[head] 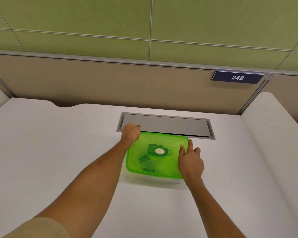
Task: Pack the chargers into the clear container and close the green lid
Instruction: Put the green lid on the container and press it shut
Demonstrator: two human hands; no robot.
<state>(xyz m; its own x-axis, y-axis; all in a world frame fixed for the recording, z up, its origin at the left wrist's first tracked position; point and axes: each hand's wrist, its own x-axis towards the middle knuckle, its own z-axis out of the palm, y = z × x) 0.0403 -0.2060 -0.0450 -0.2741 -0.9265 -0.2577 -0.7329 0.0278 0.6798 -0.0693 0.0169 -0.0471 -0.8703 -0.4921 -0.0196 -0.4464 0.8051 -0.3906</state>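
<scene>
A clear container with a translucent green lid (162, 143) lying on top of it stands on the white desk. The lid has a dark round vent with a white label at its middle. Dark shapes, the chargers (145, 160), show through the lid inside the container. My left hand (130, 133) is curled over the lid's far left corner, fingers closed on the rim. My right hand (190, 162) lies on the lid's right side, fingers spread and pressing along the right edge. The container's clear wall (155, 179) shows only as a faint strip below the lid's near edge.
A grey metal cable hatch (170, 125) is set flush in the white desk (58, 152) just behind the container. A beige and green partition rises at the back, bearing a dark plate with 248 (237, 77). Rounded white side panels flank the desk.
</scene>
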